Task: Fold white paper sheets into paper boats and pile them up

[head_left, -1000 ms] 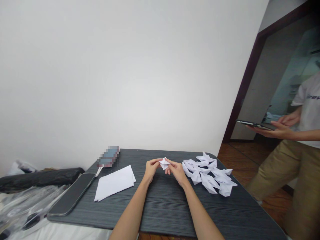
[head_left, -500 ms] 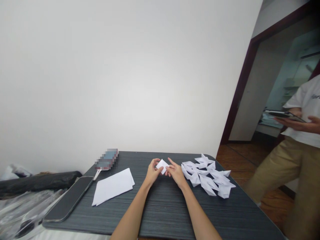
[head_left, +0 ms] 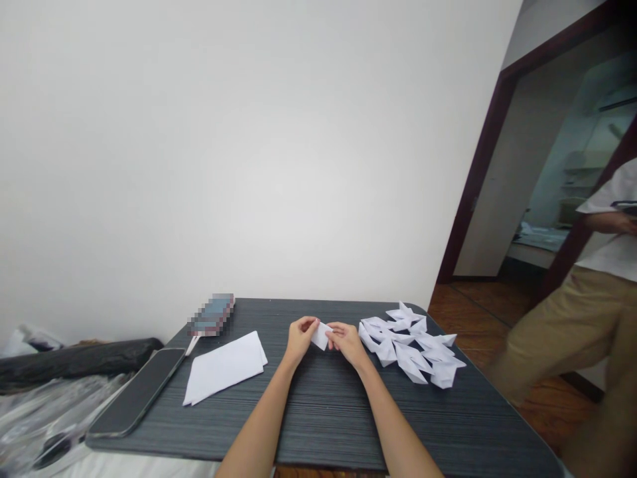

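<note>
A small folded piece of white paper (head_left: 321, 336) is held up between both hands, over the middle of the dark table. My left hand (head_left: 301, 338) pinches its upper left edge between thumb and fingers. On the other side, my right hand (head_left: 346, 340) grips the paper's right edge with thumb and fingertips. Right beside that hand lies a cluster of folded white paper shapes (head_left: 411, 352) with pointed tips. Flat sheets of white paper (head_left: 226, 368) rest on the table to the left of my hands.
The dark wood-grain table (head_left: 328, 411) stands against a white wall. A black phone (head_left: 139, 392) lies at its left edge, and a blurred-out device (head_left: 213, 315) sits at the back left. Plastic-wrapped stuff (head_left: 64, 411) lies beyond. At the right, a person (head_left: 587, 312) stands near a doorway.
My fingers have shifted on the paper, and its angle has turned. The right index finger, raised before, is now bent in to the paper. The person at the right has moved further right.
</note>
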{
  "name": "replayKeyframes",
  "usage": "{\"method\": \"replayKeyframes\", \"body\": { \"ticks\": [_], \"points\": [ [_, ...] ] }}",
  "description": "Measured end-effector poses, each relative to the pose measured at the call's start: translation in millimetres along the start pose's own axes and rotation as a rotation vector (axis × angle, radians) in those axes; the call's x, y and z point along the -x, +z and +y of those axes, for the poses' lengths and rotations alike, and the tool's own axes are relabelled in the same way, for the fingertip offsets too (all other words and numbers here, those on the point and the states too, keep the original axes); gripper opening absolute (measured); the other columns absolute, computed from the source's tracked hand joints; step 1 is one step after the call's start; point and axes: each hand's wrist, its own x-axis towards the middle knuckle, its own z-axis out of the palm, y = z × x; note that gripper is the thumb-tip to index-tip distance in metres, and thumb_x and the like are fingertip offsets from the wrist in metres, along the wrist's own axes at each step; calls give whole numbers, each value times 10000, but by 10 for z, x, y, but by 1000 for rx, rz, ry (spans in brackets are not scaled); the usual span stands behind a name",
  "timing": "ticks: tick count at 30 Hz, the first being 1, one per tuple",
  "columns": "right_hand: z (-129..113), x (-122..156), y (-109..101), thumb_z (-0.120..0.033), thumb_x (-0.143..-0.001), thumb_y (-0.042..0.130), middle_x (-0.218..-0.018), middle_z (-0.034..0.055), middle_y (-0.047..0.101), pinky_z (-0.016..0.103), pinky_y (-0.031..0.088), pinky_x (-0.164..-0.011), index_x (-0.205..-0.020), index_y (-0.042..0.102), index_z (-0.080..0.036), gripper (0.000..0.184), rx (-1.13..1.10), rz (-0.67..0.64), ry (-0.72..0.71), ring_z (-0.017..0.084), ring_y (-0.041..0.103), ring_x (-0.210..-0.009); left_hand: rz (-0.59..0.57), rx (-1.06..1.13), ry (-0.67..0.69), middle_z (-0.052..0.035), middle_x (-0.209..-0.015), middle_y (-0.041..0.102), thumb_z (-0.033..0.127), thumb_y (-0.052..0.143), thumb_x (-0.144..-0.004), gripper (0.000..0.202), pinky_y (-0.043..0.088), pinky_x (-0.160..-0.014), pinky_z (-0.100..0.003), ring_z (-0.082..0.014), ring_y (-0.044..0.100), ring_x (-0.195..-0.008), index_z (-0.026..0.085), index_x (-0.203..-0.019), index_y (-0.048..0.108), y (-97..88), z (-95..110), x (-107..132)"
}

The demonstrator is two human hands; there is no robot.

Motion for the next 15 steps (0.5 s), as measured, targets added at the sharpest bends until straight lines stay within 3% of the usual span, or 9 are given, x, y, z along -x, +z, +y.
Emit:
{"method": "replayKeyframes", "body": {
  "ticks": [10, 15],
  "points": [
    [-6, -4, 9, -380, -604, 597, -380, 0, 533, 198, 282, -345, -718, 596, -100, 302, 24, 57, -3, 90, 432, -314, 115, 113, -121, -66, -663, 632, 371, 574, -629, 305, 411, -528, -222, -146, 551, -597, 85, -712, 640, 35, -19, 22],
    [-70, 33, -3, -403, -610, 585, -361, 1, 521, 194, 270, -336, -704, 605, -100, 318, 18, 99, 1, 91, 427, -310, -15, 53, -107, -78, -715, 635, 403, 549, -650, 367, 420, -481, -214, -149, 554, -596, 84, -812, 629, 60, -26, 38]
  ]
}}
